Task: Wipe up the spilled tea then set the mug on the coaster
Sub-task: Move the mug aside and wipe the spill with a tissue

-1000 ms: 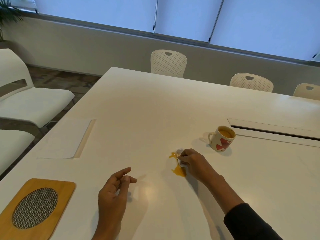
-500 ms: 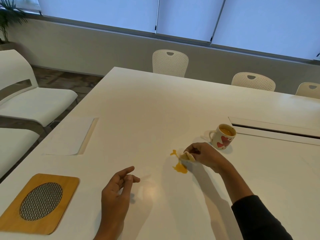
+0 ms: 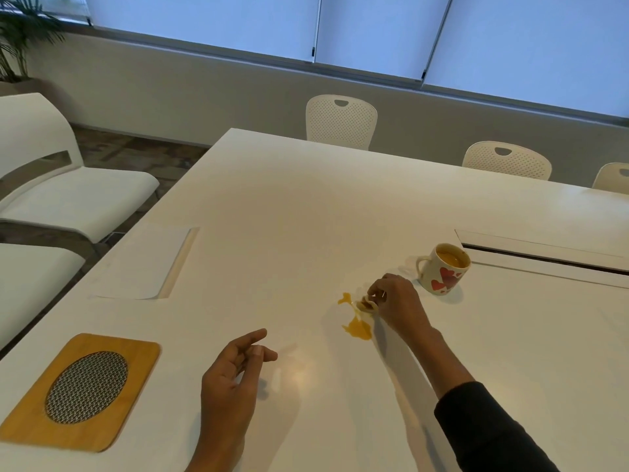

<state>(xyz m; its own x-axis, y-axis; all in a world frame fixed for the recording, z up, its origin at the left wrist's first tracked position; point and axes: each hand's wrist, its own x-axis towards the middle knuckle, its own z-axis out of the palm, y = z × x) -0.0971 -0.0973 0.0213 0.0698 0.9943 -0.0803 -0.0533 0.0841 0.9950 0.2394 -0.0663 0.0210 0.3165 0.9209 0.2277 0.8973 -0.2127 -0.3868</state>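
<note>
An orange tea spill (image 3: 356, 328) lies in two patches on the white table (image 3: 306, 233). My right hand (image 3: 396, 303) pinches a small tea-stained tissue (image 3: 367, 305) and presses it on the table between the patches. Just beyond that hand stands a white mug (image 3: 442, 272) with red hearts, upright and holding tea, handle to the left. A wooden coaster (image 3: 81, 390) with an oval mesh centre lies at the near left. My left hand (image 3: 231, 383) hovers over the table with fingers loosely curled, holding nothing.
A white sheet (image 3: 143, 264) lies on the left part of the table by a recessed slot. A cable hatch (image 3: 544, 253) sits behind the mug. White chairs (image 3: 340, 120) stand along the far side and to the left.
My right hand has slid the tissue slightly away from me, toward the mug, leaving the nearer tea patch uncovered. My left hand has hardly moved.
</note>
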